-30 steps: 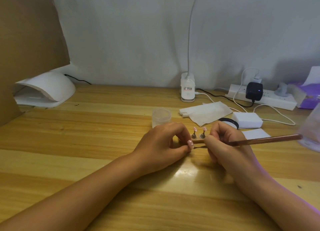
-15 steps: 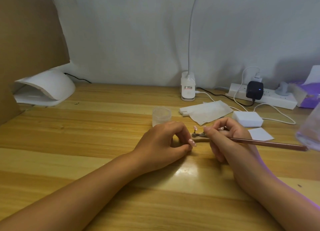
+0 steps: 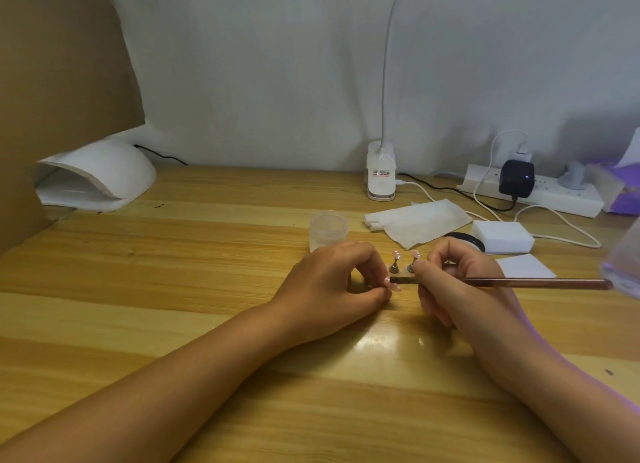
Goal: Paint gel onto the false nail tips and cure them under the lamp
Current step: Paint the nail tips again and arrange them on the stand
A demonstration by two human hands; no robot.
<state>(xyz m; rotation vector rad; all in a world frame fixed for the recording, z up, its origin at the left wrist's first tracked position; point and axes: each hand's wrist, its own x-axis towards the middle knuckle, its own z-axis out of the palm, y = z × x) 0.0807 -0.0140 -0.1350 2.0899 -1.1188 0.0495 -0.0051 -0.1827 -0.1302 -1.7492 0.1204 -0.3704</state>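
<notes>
Your big wooden table [image 3: 173, 289] fills the lower part of the picture. A tall brown board [image 3: 52, 81] stands at the upper left. Just under it sits the white curing lamp [image 3: 100, 175], at the left edge of the table, far from your hands. A white power strip [image 3: 554, 199] lies at the upper right, and a white clip lamp [image 3: 380, 175] stands at the back, in the middle.

Your left hand [image 3: 332, 282] rests on the table in the middle of the picture. Its fingers are curled in tight, and the thumb and first finger pinch a pink nail tip [image 3: 388, 281]. Most of that tip is hidden by your fingers.

Your right hand [image 3: 464, 282] is just to the right of it. It holds a long brown brush [image 3: 536, 283] like a pencil. The handle points to the right edge of the picture. The dark brush end touches the pinched tip.

A small clear jar [image 3: 328, 228] sits just behind your left hand.

Two more pink tips on little stands [image 3: 396, 260] stand upright between your hands, a bit further back.
</notes>
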